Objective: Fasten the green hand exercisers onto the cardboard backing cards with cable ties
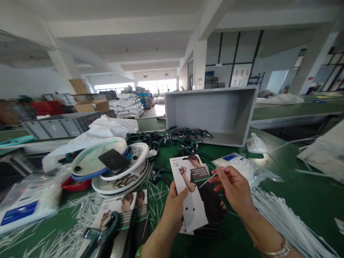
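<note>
Near the middle of the green table, my left hand (174, 206) is closed on the left edge of a printed cardboard card (192, 190), thumb on its face. The card shows a person's picture and has two small dark holes low down. More dark cards (215, 211) lie beneath it. Over the card's right side, my right hand (233, 184) pinches a thin white cable tie (208, 181), which slants down across the card. At the lower left, a dark green hand tool (107, 229) rests on other printed cards (126, 208).
Behind the cards, several dark green tools (188, 138) lie before a tipped grey crate (209, 114). Stacked round trays (99, 157) hold a phone (114, 160) on the left. White ties (290, 222) spread on the right, and loose ones (77, 218) on the left.
</note>
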Motion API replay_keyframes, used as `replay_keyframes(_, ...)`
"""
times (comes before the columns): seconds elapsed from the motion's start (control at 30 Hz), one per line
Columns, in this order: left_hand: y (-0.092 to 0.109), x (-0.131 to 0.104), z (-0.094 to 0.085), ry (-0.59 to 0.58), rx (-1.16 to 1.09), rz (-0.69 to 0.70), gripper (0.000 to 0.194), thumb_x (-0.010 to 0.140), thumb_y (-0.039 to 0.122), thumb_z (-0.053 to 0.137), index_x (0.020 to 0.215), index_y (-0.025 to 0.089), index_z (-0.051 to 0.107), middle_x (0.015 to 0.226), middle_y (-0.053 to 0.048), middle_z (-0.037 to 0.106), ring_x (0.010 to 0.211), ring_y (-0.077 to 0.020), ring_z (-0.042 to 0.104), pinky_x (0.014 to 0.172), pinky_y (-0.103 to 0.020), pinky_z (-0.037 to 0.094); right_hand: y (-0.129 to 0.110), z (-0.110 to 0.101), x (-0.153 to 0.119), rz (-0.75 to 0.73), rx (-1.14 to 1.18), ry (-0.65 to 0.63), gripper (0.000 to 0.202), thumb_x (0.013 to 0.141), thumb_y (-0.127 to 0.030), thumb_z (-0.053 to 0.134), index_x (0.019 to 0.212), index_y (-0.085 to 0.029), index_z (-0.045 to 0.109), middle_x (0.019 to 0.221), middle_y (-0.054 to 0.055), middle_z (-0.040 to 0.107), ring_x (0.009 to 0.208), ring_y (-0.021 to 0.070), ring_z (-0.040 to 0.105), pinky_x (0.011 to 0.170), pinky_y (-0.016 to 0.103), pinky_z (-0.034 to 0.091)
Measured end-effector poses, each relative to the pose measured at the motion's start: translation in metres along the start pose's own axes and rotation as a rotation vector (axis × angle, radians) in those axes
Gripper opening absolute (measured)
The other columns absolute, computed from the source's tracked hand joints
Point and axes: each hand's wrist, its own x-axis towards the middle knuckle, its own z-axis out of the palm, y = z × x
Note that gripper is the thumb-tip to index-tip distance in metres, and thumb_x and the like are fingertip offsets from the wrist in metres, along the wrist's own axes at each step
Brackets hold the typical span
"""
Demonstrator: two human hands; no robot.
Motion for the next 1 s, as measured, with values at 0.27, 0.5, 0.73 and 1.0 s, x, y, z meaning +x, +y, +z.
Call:
replay_keyframes(0.27, -0.005, -0.011, 0.008, 0.055, -0.004, 0.13, 0.066, 0.067, 0.032, 0.067, 0.123, 0.025, 0.033, 0.108, -0.008, 0.063, 0.095, -0.0235, 0.062, 0.078, -0.034, 0.049, 0.013, 0.011, -0.01, -0.05, -0.163, 0.066, 0.029, 0.083, -0.049, 0.048, 0.079, -0.021, 0.042, 0.072, 0.003, 0.067, 0.046, 0.0111, 0.059, 0.044, 0.022, 0.048)
replay_keyframes(0.5, -0.014, -0.013, 0.012, 0.061, 0.074, 0.265, 0.072, 0.075, 0.034, 0.062, 0.132, 0.032, 0.019, 0.135, -0.009, 0.043, 0.115, -0.0228, 0.05, 0.087, -0.032, 0.046, 0.013, 0.018, -0.019, -0.021, -0.139, 0.066, 0.028, 0.083, -0.049, 0.047, 0.078, -0.023, 0.041, 0.074, 0.004, 0.067, 0.051, 0.0144, 0.061, 0.048, 0.027, 0.051)
replay_keyframes(0.73, -0.017, -0.018, 0.022, 0.009, -0.12, 0.146, 0.065, 0.078, 0.037, 0.059, 0.131, 0.032, 0.022, 0.121, -0.009, 0.055, 0.098, -0.021, 0.06, 0.081, -0.033, 0.047, 0.033, 0.034, -0.023, -0.268, -0.159, 0.058, 0.018, 0.086, -0.037, 0.047, 0.081, -0.02, 0.047, 0.082, 0.006, 0.063, 0.059, 0.0143, 0.061, 0.05, 0.027, 0.051)
replay_keyframes(1.0, -0.01, -0.016, 0.021, 0.095, -0.064, 0.084, 0.061, 0.068, 0.028, 0.07, 0.119, 0.024, 0.037, 0.097, -0.007, 0.066, 0.083, -0.0204, 0.064, 0.072, -0.03, 0.049, 0.035, 0.025, -0.023, -0.746, -0.607, -0.1, 0.01, 0.085, -0.019, 0.047, 0.078, -0.018, 0.053, 0.077, 0.006, 0.06, 0.074, 0.0159, 0.058, 0.066, 0.029, 0.048)
